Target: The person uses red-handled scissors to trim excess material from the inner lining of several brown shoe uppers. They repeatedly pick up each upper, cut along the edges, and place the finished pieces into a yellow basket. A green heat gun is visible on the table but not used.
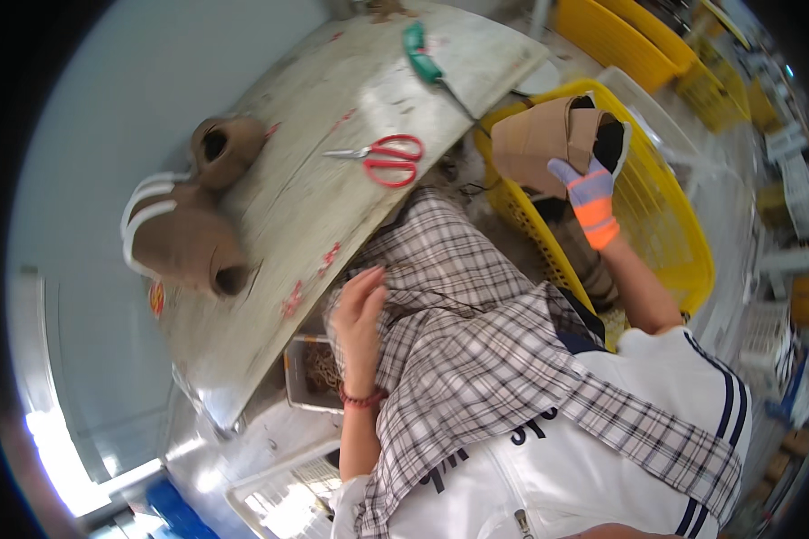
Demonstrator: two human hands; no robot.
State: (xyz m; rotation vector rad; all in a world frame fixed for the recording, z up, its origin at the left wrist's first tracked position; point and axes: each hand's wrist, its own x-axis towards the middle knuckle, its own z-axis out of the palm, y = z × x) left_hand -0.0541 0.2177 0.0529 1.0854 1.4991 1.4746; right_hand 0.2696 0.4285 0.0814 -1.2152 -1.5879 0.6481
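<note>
My right hand (591, 199), in a lavender glove with an orange cuff, grips a brown shoe upper (535, 148) with a dark lining and a pale edge. It is held over the near side of a yellow plastic basket (661, 207), to my right. My bare left hand (360, 305), with a red beaded bracelet, is raised above my lap near the table edge, its fingers loosely bent and nothing seen in them. Two more brown pieces, a larger shoe upper (189, 242) with white bands and a smaller one (229, 148), lie on the left of the worktable (288, 189).
Red-handled scissors (391, 160) lie near the table edge, beyond them a green-handled tool (420, 54). Red scraps (292, 299) dot the tabletop. Below stands a grey bin (297, 373) holding tangled brown strips. More yellow baskets (620, 40) stand at the far right.
</note>
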